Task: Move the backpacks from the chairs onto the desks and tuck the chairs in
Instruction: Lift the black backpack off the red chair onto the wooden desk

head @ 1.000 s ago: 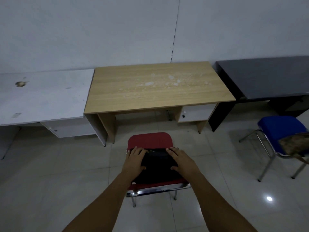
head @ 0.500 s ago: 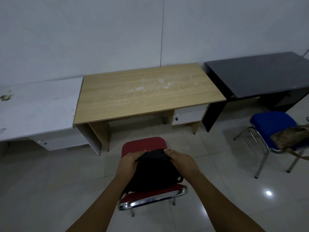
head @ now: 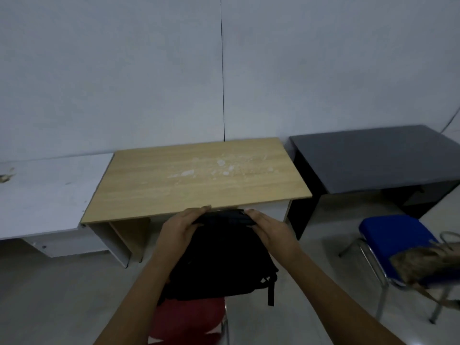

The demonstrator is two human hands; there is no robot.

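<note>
A black backpack (head: pixel 219 260) hangs in the air above the red chair (head: pixel 189 319), level with the front edge of the wooden desk (head: pixel 199 175). My left hand (head: pixel 179 227) grips its top left side and my right hand (head: pixel 268 230) grips its top right side. A loose strap dangles at the bag's right. At the right, a brown backpack (head: pixel 423 262) lies on the blue chair (head: pixel 393 235), which stands in front of the dark grey desk (head: pixel 373 155).
A white desk (head: pixel 49 190) stands to the left of the wooden one, all three against a pale wall. The wooden top has whitish worn patches. The floor is pale glossy tile.
Both hands closed on the black backpack and lifted it off the red chair seat, up toward the wooden desk's edge. The view tilted upward.
</note>
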